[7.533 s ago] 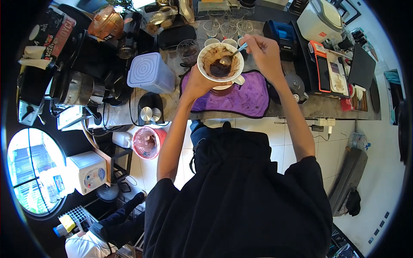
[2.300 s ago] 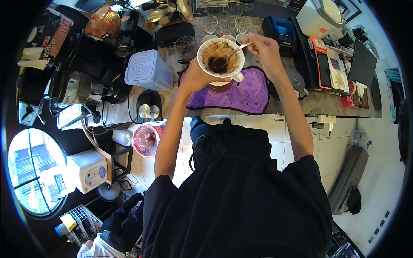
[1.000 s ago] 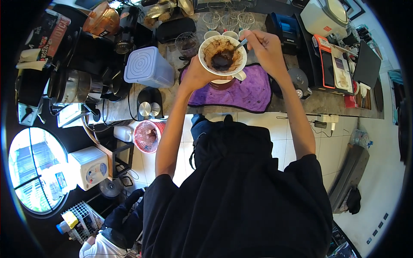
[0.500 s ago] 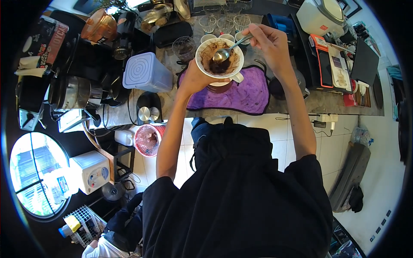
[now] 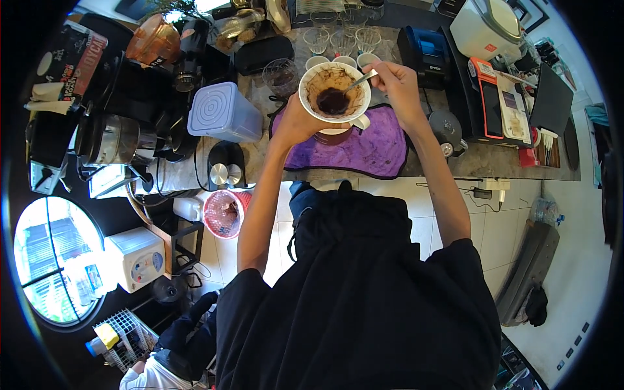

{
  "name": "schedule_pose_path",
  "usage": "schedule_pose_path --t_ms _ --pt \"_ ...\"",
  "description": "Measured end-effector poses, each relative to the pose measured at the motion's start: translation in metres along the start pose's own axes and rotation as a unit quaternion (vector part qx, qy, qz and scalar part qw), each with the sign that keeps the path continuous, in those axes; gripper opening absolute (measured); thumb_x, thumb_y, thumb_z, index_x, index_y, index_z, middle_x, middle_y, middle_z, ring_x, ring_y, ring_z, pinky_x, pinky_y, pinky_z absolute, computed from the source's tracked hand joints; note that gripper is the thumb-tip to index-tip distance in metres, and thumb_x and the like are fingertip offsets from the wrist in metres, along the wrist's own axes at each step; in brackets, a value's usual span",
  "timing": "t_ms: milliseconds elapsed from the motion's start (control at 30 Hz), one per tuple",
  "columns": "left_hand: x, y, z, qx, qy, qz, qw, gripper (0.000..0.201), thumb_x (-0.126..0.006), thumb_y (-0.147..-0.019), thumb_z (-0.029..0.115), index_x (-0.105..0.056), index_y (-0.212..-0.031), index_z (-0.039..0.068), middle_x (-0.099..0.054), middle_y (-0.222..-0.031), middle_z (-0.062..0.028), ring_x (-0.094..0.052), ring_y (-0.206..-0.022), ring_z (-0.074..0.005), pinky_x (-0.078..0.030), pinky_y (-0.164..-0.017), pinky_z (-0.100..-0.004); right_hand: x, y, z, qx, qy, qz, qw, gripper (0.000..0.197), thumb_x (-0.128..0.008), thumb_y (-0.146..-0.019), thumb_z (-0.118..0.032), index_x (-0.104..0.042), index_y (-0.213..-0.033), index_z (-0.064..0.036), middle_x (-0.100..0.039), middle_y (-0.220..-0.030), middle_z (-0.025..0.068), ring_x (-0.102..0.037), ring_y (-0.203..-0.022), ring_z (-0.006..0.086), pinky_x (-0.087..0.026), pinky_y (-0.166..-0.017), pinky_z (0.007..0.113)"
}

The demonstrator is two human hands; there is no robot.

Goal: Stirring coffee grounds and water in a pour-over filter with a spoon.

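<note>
Centrally, the cup (image 5: 333,83) lies between the two hands, above the cloth (image 5: 374,148) on the counter (image 5: 260,151). The left hand (image 5: 300,121) grips its left side; the right hand (image 5: 398,86), to the right of the rim, pinches the spoon (image 5: 362,79), which slants into the cup near dark residue (image 5: 332,102). The spoon's bowl is indistinct.

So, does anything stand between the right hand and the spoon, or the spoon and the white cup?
Nothing visible does. The right hand holds the spoon, which reaches into the white cup; the left hand holds the cup's opposite side.
</note>
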State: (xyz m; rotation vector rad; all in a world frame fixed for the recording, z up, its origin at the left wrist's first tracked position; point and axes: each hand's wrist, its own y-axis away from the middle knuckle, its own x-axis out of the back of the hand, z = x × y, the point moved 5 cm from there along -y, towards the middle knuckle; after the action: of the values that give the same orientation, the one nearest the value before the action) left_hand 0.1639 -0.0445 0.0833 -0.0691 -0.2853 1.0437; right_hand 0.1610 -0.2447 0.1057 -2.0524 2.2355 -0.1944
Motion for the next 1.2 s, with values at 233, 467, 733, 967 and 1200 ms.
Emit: schedule_pose_path --t_ms 233,467,733,967,1200 --pt "0.000 -0.001 0.011 0.001 0.080 -0.008 0.997 0.089 -0.094 -0.060 0.007 -0.048 -0.135 0.002 -0.059 -0.130 -0.0080 -0.059 -0.116 -0.0173 -0.047 -0.103 -0.0346 0.002 -0.001 -0.050 0.071 -0.002 -0.019 0.997 0.031 -0.058 -0.099 -0.025 -0.074 -0.091 -0.0007 -0.056 -0.066 -0.0026 -0.046 -0.063 0.0024 -0.033 -0.056 0.020" --pt "0.001 -0.004 0.007 -0.008 0.001 -0.010 1.000 0.090 -0.095 -0.059 0.008 -0.048 -0.135 0.001 -0.060 -0.130 -0.0085 -0.058 -0.117 -0.0175 -0.046 -0.104 -0.0354 -0.002 -0.003 -0.047 0.112 0.127 -0.009 0.985 0.027 -0.059 -0.097 -0.023 -0.074 -0.090 -0.0016 -0.054 -0.062 -0.0036 -0.043 -0.058 0.0026 -0.032 -0.052 0.023" --pt "0.003 -0.002 0.005 0.003 -0.036 -0.018 0.999 0.086 -0.094 -0.060 0.006 -0.050 -0.133 0.000 -0.061 -0.128 -0.0082 -0.059 -0.114 -0.0157 -0.047 -0.102 -0.0342 0.002 -0.003 0.001 -0.032 -0.019 -0.034 0.999 0.028 -0.059 -0.098 -0.024 -0.074 -0.089 -0.0018 -0.056 -0.067 -0.0021 -0.046 -0.063 0.0034 -0.034 -0.057 0.021" --pt "0.003 -0.004 0.006 -0.014 0.004 -0.019 1.000 0.085 -0.094 -0.060 0.006 -0.051 -0.133 0.001 -0.061 -0.128 -0.0077 -0.059 -0.113 -0.0152 -0.047 -0.102 -0.0337 0.009 -0.007 -0.018 -0.023 -0.097 -0.029 0.995 0.028 -0.058 -0.101 -0.026 -0.073 -0.097 -0.0027 -0.052 -0.069 -0.0053 -0.042 -0.063 0.0020 -0.032 -0.057 0.018" --pt "0.000 -0.005 0.011 -0.008 0.012 -0.010 1.000 0.089 -0.095 -0.058 0.008 -0.050 -0.134 0.002 -0.061 -0.128 -0.0076 -0.057 -0.116 -0.0162 -0.046 -0.103 -0.0339 0.002 -0.009 -0.051 0.106 0.097 -0.028 0.989 0.031 -0.059 -0.098 -0.027 -0.074 -0.090 -0.0011 -0.057 -0.066 -0.0022 -0.048 -0.062 0.0042 -0.035 -0.056 0.022"
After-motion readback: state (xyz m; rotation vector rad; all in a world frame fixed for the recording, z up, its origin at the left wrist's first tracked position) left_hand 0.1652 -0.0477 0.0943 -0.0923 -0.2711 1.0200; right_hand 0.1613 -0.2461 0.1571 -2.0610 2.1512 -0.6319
